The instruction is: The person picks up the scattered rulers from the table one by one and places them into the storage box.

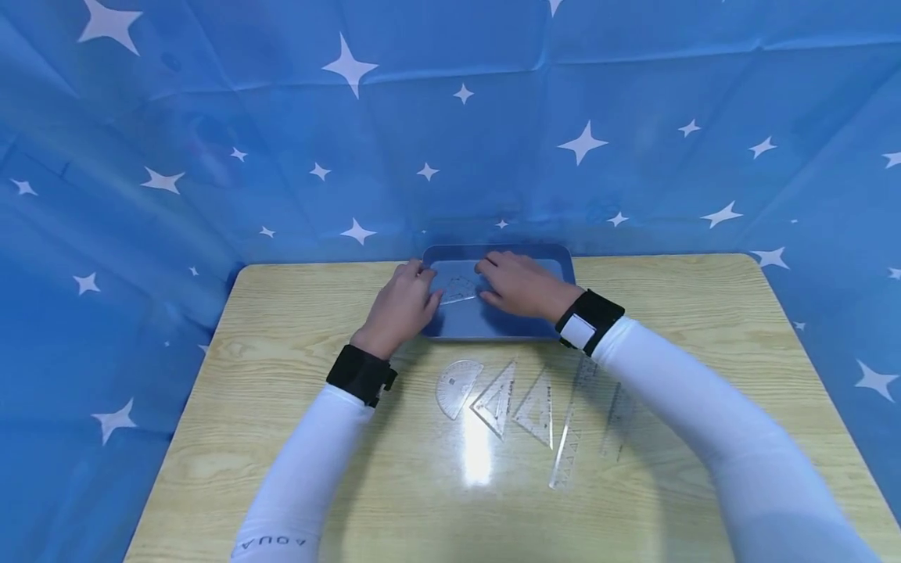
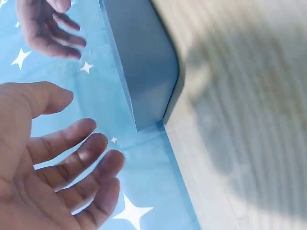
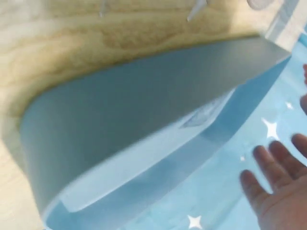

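Observation:
A blue rectangular tray [image 1: 461,322] stands at the table's far edge, with a clear, triangular piece marked like a set square [image 1: 459,289] lying inside. My left hand [image 1: 403,305] hovers by the tray's left side; in the left wrist view its fingers [image 2: 86,148] are relaxed and apart from the tray wall [image 2: 144,67], holding nothing. Over the right part of the tray is my right hand [image 1: 521,283], its fingers loosely spread and empty. The right wrist view shows those fingers [image 3: 268,172] beyond the tray rim, with the clear piece [image 3: 206,114] on the tray floor.
In front of the tray lie a clear protractor [image 1: 457,387], two clear set squares, one left [image 1: 496,400] and one right [image 1: 536,410], and a long clear ruler [image 1: 568,438]. A shorter clear piece [image 1: 615,414] lies under the right arm's shadow. A blue star-patterned cloth [image 1: 394,125] hangs behind.

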### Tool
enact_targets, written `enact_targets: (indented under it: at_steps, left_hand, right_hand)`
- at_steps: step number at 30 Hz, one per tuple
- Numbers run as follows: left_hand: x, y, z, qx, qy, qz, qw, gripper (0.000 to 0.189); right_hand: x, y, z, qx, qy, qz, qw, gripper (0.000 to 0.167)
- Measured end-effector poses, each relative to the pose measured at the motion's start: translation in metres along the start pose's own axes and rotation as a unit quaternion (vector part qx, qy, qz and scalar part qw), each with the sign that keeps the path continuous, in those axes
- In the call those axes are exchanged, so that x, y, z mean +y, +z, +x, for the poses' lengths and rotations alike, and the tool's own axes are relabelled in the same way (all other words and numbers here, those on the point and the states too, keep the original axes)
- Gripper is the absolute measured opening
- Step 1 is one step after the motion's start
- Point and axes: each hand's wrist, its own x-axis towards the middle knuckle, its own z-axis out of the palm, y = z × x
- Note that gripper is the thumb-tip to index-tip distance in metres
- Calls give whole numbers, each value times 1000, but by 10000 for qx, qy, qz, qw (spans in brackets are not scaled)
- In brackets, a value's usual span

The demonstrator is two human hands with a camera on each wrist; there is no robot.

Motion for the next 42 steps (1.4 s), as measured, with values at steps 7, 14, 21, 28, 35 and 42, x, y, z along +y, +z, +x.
enact_targets:
  at_steps: [7, 14, 21, 28, 35, 42]
  left_hand:
    - [-9, -4, -34, 419, -269, -246, 9985, 37]
    - [-6, 1, -63, 746, -511, -378, 9952, 24]
    - [0, 11, -78, 786, -915, -728, 9900, 23]
    - [8, 21, -93, 146, -868, -1020, 9909, 38]
    - [19, 25, -102, -383, -936, -1133, 9884, 60]
    - [32, 35, -109, -634, -796, -1279, 9866, 69]
  right_hand:
    - [-11, 12, -17, 646, -761, -124, 9949, 43]
    - [-20, 22, -32, 1094, -1164, -26, 9872, 53]
    - [-27, 27, -43, 1547, -1560, 83, 9755, 56]
    - [-45, 40, -55, 2454, -2667, 129, 9319, 52]
    - [-59, 51, -70, 2201, -2805, 387, 9335, 50]
    - [-62, 65, -73, 1980, -2858, 410, 9367, 53]
